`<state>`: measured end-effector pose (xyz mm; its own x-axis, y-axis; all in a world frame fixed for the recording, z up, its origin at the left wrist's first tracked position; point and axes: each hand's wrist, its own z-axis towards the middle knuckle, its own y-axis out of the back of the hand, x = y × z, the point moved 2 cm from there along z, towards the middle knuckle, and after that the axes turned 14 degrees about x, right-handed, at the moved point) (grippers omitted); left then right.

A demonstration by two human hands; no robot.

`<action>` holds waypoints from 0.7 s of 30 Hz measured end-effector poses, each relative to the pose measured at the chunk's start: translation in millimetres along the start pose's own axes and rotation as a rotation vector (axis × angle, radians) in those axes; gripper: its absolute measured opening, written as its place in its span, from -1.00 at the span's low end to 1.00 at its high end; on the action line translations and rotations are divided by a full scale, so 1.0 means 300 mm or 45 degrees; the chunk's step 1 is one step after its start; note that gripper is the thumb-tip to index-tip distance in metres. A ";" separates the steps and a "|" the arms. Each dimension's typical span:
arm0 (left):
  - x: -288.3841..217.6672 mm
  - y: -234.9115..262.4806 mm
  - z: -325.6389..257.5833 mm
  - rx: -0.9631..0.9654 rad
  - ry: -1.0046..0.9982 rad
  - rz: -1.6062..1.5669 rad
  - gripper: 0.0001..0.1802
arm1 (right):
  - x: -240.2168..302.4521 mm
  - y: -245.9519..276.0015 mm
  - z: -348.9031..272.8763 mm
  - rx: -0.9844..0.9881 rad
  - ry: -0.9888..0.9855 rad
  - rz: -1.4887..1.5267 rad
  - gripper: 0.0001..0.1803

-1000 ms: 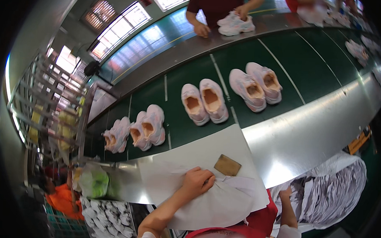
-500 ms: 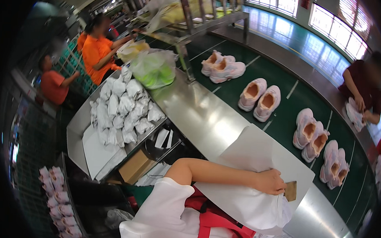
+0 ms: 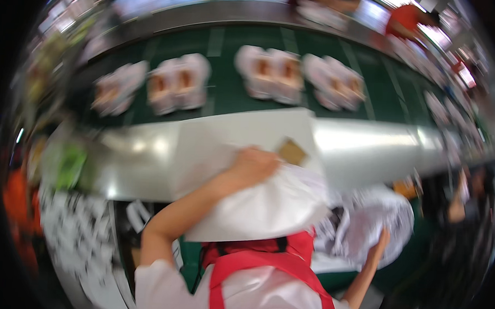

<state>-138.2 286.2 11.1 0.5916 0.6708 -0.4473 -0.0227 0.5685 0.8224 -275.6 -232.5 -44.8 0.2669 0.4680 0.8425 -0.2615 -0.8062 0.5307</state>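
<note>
Over the metal table lies a large white sheet (image 3: 221, 128), and on it a crumpled white paper bundle (image 3: 262, 205). My left hand (image 3: 255, 167) is closed, its fingers curled on the bundle's upper edge. Just beyond the fingertips is a small flat brown square (image 3: 293, 152). Far off to the right, my right hand (image 3: 381, 243) reaches to a rounded heap of crumpled white and pale lilac material (image 3: 374, 221). Motion smears its fingers, so I cannot make out whether it grips anything.
Pairs of pale pink shoes (image 3: 179, 82) stand on a green conveyor belt (image 3: 224, 59) beyond the metal table (image 3: 369, 151). At left are a green plastic bag (image 3: 70, 166) and a bin of white paper wads (image 3: 81, 230). Other people work at the left, right and far side.
My view has swung to the right and blurred. My right arm now shows, stretched out to the heap at the right. My left hand stays on the white paper bundle.
</note>
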 end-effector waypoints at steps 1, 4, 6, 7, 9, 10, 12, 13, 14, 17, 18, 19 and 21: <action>-0.013 0.019 0.025 0.043 -0.006 -0.007 -0.78 | 0.062 0.023 -0.004 -0.120 0.059 0.154 -0.58; -0.072 0.103 0.000 0.054 0.032 0.018 -0.78 | 0.335 -0.046 0.023 -0.137 0.144 0.944 -0.66; -0.111 0.151 0.019 0.082 0.051 -0.138 -0.78 | 0.431 -0.056 0.073 -0.045 0.286 0.643 -0.71; -0.126 0.192 0.035 0.102 0.016 -0.214 -0.78 | 0.506 -0.089 0.077 -0.118 0.213 0.909 -0.72; -0.171 0.271 0.032 0.122 -0.013 -0.345 -0.78 | 0.625 -0.171 0.083 -0.049 0.247 0.935 -0.75; -0.183 0.306 0.037 0.111 -0.110 -0.405 -0.75 | 0.718 -0.227 0.079 0.034 0.341 0.930 -0.75; -0.238 0.379 0.050 0.002 -0.265 -0.493 -0.72 | 0.792 -0.324 0.092 0.277 0.322 0.831 -0.68; -0.279 0.412 0.067 -0.046 -0.322 -0.526 -0.70 | 0.876 -0.398 0.068 0.348 0.468 0.857 -0.72; -0.325 0.441 0.079 -0.082 -0.327 -0.624 -0.70 | 0.889 -0.475 0.062 0.517 0.488 0.870 -0.71; -0.357 0.489 0.132 -0.291 -0.313 -0.380 -0.73 | 0.917 -0.707 0.025 1.010 0.547 0.793 -0.69; -0.319 0.472 0.148 -0.277 -0.291 -0.359 -0.75 | 0.919 -0.765 -0.011 1.128 0.573 0.702 -0.68; -0.278 0.458 0.150 -0.261 -0.271 -0.341 -0.76 | 0.923 -0.808 -0.041 1.222 0.601 0.614 -0.67; -0.229 0.432 0.095 -0.139 0.075 -0.585 -0.77 | 0.913 -0.887 -0.077 1.397 0.657 0.530 -0.66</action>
<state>-158.8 300.1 158.5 0.5133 0.3623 -0.7780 0.1444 0.8571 0.4944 -154.4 118.7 46.7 -0.1033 -0.0037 0.9946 0.7258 -0.6840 0.0729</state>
